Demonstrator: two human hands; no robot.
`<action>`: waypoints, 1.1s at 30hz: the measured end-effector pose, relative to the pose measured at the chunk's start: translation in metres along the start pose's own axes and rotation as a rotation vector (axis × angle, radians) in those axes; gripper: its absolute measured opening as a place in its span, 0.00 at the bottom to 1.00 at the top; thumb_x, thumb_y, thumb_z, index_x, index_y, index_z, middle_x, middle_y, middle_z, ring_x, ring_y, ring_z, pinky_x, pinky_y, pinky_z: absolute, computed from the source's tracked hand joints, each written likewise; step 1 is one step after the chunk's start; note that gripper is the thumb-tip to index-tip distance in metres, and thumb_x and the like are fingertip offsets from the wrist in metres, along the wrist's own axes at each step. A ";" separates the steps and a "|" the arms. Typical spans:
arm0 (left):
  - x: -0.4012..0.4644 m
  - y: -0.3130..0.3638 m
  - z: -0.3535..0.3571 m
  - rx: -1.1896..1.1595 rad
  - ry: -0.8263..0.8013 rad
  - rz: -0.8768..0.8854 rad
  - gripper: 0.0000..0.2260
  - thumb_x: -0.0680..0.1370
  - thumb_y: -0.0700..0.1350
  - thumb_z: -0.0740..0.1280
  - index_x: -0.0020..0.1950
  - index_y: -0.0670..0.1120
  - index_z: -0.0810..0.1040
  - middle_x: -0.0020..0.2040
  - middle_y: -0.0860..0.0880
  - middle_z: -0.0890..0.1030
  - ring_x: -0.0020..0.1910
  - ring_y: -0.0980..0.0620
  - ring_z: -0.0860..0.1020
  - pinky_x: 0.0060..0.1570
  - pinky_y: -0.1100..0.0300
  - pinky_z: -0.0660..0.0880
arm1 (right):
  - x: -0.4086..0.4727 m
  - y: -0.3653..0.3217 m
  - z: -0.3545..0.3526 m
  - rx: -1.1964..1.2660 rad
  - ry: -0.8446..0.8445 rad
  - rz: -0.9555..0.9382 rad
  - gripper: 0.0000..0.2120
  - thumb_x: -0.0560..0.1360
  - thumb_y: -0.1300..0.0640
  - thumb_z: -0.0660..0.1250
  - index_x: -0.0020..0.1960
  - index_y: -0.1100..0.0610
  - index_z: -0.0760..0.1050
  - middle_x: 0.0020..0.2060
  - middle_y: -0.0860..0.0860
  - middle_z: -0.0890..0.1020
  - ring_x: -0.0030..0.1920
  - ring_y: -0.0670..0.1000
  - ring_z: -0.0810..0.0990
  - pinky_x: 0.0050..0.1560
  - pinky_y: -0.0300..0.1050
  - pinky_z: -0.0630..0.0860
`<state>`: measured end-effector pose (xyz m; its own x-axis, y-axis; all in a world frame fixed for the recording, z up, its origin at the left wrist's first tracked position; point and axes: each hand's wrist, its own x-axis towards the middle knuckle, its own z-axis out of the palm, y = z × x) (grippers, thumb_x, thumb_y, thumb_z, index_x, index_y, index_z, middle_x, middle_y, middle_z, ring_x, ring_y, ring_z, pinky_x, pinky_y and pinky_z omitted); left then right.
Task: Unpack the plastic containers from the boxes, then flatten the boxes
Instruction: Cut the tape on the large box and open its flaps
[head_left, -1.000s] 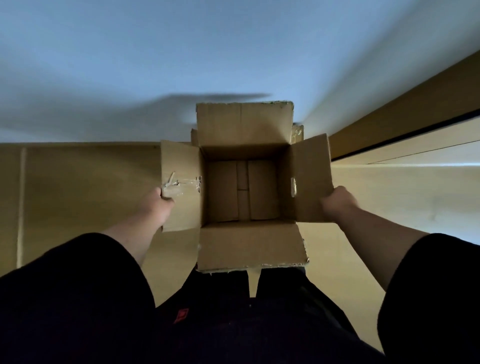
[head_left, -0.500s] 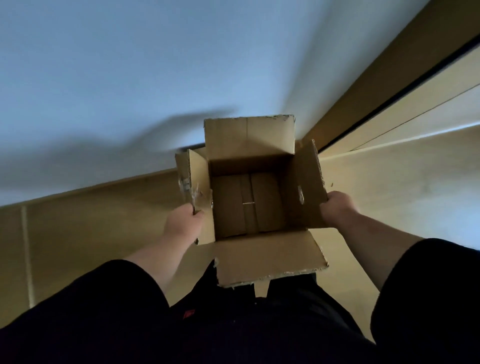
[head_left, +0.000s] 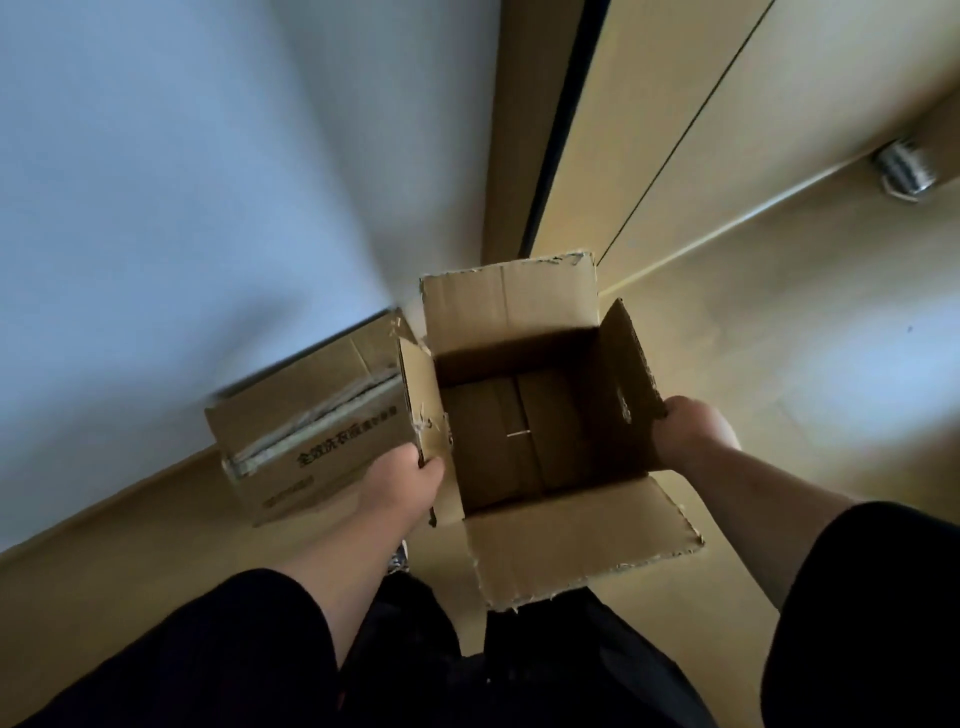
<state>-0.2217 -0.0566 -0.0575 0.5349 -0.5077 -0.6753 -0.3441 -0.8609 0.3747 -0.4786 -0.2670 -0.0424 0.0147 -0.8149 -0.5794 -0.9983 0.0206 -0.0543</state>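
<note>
Held up off the floor (head_left: 831, 415) in the middle, an empty open box (head_left: 519, 441), light and bendy, with left hand (head_left: 402, 480) and right hand (head_left: 691, 434) each pinching a side flap, best grabbed there; taped box (head_left: 311, 431) just left.

An open cardboard box (head_left: 524, 431) sits in the middle of the view above the person's legs, its four flaps spread outward, with the left hand (head_left: 405, 480) gripping the left flap and the right hand (head_left: 685, 431) gripping the right flap. To its left and slightly behind, a second box (head_left: 306, 426) lies on the wooden floor (head_left: 779, 374), close against the wall (head_left: 182, 182) behind it. A small metal fitting (head_left: 904, 169) sits far off to the right, at the foot of the panelled surface behind the held box.
</note>
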 end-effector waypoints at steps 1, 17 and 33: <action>0.001 0.014 0.015 -0.002 -0.010 -0.006 0.16 0.79 0.52 0.63 0.35 0.46 0.68 0.36 0.45 0.74 0.38 0.44 0.76 0.34 0.56 0.66 | 0.012 0.013 -0.005 -0.008 -0.005 0.000 0.11 0.75 0.61 0.61 0.54 0.59 0.79 0.45 0.57 0.80 0.46 0.60 0.79 0.44 0.46 0.75; 0.084 0.055 0.180 -0.149 -0.166 -0.232 0.09 0.78 0.46 0.61 0.43 0.41 0.71 0.39 0.42 0.73 0.36 0.45 0.72 0.34 0.57 0.65 | 0.180 0.083 0.042 -0.129 -0.046 -0.144 0.08 0.75 0.61 0.61 0.49 0.58 0.78 0.39 0.56 0.77 0.41 0.59 0.75 0.37 0.42 0.69; 0.202 -0.051 0.260 -0.133 -0.168 -0.267 0.13 0.81 0.53 0.62 0.45 0.44 0.74 0.41 0.46 0.78 0.39 0.48 0.76 0.33 0.59 0.66 | 0.279 0.048 0.207 -0.108 -0.060 -0.190 0.06 0.75 0.59 0.63 0.45 0.58 0.78 0.36 0.56 0.79 0.40 0.61 0.77 0.38 0.45 0.73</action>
<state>-0.2971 -0.1072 -0.3784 0.4538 -0.2609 -0.8521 -0.0992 -0.9650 0.2426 -0.5108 -0.3735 -0.3751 0.2031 -0.7620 -0.6149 -0.9775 -0.1945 -0.0818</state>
